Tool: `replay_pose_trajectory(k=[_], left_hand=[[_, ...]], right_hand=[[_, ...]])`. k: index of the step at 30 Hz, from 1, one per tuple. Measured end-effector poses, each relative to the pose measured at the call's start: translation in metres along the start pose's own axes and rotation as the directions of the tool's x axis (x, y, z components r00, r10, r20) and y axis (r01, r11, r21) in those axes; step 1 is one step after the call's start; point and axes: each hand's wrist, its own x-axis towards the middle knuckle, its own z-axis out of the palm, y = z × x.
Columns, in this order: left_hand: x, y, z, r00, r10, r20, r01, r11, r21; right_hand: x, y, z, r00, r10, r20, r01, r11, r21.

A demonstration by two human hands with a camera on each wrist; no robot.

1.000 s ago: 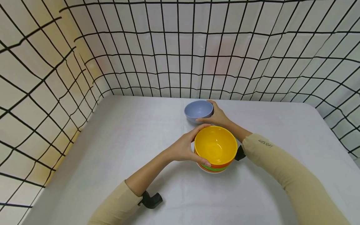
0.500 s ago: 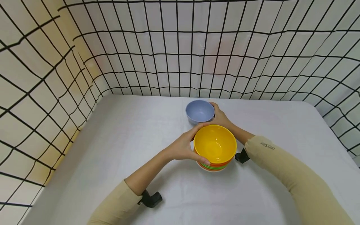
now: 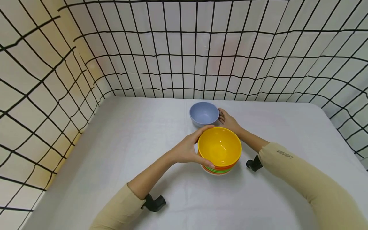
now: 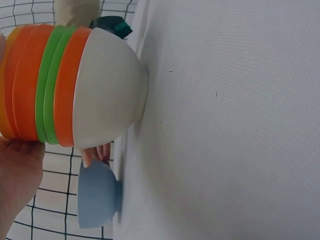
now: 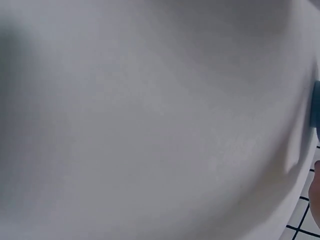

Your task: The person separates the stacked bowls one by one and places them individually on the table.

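Note:
My left hand grips a stack of nested bowls from its left side, thumb in front and fingers behind. A yellow bowl is on top. In the left wrist view, orange and green rims show below it, and a white bowl is lowest, its foot right at the tablecloth. A blue bowl stands upright behind the stack. My right hand is just right of the blue bowl, fingers loosely bent and holding nothing. In the right wrist view only a sliver of the blue bowl shows.
A white cloth covers the table. Behind it and along the left stands a white wall with a black grid. Black wrist cameras, one at the left sleeve and one at the right sleeve, hang close over the cloth.
My right hand has let go of the blue bowl and drawn back to the right. The blue bowl shifted slightly right at first, then stayed. My left hand keeps its hold on the stack.

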Motion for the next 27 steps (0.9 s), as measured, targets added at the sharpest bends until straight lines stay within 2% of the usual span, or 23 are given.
replay_pose_trajectory(k=[3, 6, 10, 14, 17, 20, 23, 27], left_hand=[[0.000, 0.000, 0.000, 1.000, 0.011, 0.001, -0.011, 1.000, -0.006], [0.000, -0.001, 0.000, 1.000, 0.015, -0.004, -0.015, 1.000, 0.000], [-0.001, -0.001, 0.000, 1.000, -0.002, -0.008, 0.002, 1.000, 0.010], [-0.002, 0.000, 0.000, 1.000, 0.002, -0.009, -0.002, 1.000, 0.008], [-0.002, 0.000, 0.001, 1.000, 0.009, -0.010, -0.009, 1.000, 0.008], [-0.002, 0.001, 0.001, 1.000, 0.002, -0.008, -0.002, 1.000, 0.002], [-0.002, 0.001, 0.001, 1.000, -0.005, -0.008, 0.005, 1.000, -0.002], [-0.003, 0.000, 0.001, 1.000, -0.010, -0.007, 0.010, 1.000, -0.006]], right_hand=[[-0.011, -0.003, 0.000, 0.999, 0.039, -0.022, -0.036, 0.992, 0.123], [-0.024, -0.008, 0.001, 0.999, 0.031, -0.042, -0.024, 0.986, 0.167], [-0.037, -0.010, 0.003, 0.995, 0.026, -0.100, -0.014, 0.993, 0.119], [-0.046, -0.009, 0.002, 0.983, 0.054, -0.177, -0.045, 0.997, 0.055], [-0.053, -0.013, 0.000, 0.977, 0.054, -0.206, -0.044, 0.998, 0.053], [-0.062, -0.019, -0.001, 0.981, 0.042, -0.189, -0.022, 0.994, 0.105], [-0.071, -0.026, -0.001, 0.992, 0.018, -0.126, 0.003, 0.987, 0.161], [-0.083, -0.035, -0.001, 0.997, -0.065, -0.049, 0.074, 0.976, 0.203]])
